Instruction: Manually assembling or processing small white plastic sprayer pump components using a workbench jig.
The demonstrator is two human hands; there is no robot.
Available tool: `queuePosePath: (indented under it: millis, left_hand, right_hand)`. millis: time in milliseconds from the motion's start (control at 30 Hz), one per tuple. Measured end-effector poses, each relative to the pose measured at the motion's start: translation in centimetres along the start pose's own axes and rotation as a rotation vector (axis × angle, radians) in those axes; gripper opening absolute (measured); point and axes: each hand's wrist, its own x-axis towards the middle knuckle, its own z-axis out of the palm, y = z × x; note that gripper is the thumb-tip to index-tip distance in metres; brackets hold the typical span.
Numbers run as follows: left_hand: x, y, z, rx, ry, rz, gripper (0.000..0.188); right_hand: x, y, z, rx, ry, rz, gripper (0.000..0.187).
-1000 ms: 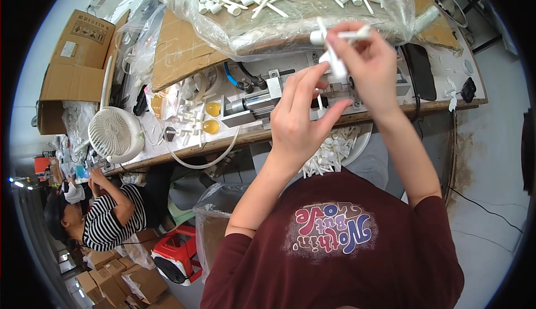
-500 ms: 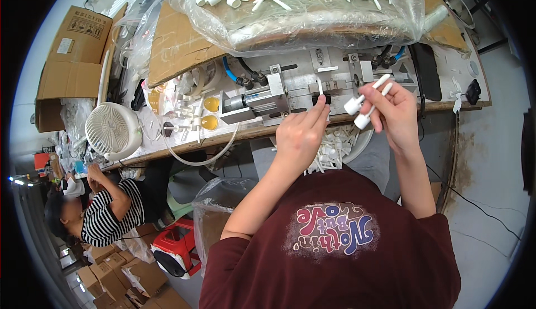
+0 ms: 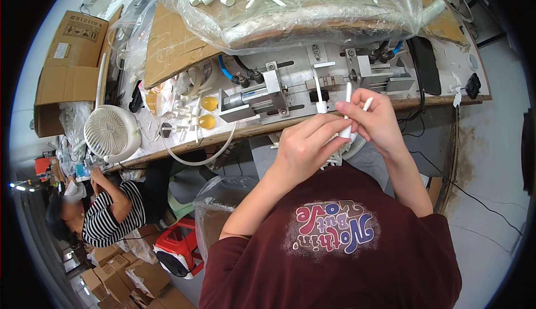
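My two hands meet in front of a metal clamping fixture [image 3: 296, 88] at the bench edge. In my right hand [image 3: 375, 120] are two white plastic caps with long stems; one white stemmed cap [image 3: 349, 92] stands upright between the fingers, and another stem sticks out beside it. My left hand [image 3: 307, 144] is closed, with thumb and fingertips pinching the lower, cap end of that upright piece. Another white stemmed cap [image 3: 321, 106] sits in the fixture's middle, stem pointing away from me. My fingers partly hide the held caps.
Plastic sheeting [image 3: 268, 35] with several stemmed caps lies behind the fixture. Left of it are two yellow round knobs [image 3: 207, 121], a hose and a white fan [image 3: 111, 133]. A partly hidden heap of white caps [image 3: 335, 158] lies at my lap. A co-worker [image 3: 114, 211] sits at left.
My left hand has left the piece in the fixture and drawn back to the right hand, now pinching a held piece. The right hand has moved left and down.
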Motion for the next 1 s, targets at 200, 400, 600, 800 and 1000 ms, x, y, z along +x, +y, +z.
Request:
queuePosePath:
  millis: [200, 400, 600, 800, 1000]
  left_hand:
    - [-0.8, -1.1, -0.1, 0.192, 0.068, -0.119, 0.030]
    - [-1.3, -2.8, 0.9, 0.545, -0.021, -0.018, 0.023]
    - [0.1, -3.4, 1.5, 0.683, -0.091, 0.076, 0.020]
    - [0.3, -3.2, 1.0, 0.613, -0.119, 0.011, 0.022]
    - [0.7, -0.6, -1.0, 0.016, -0.015, 0.046, 0.044]
  right_hand:
    - [-0.2, -0.8, -0.5, 0.074, -0.100, -0.058, 0.020]
    - [-1.3, -1.3, -1.4, 0.032, -0.029, -0.092, 0.024]
    - [-2.1, -1.5, -1.8, 0.001, -0.019, -0.061, 0.016]
    - [-1.6, -0.2, -1.6, -0.051, 0.072, -0.108, 0.014]
    - [-0.8, -1.3, 0.2, 0.170, -0.047, -0.009, 0.014]
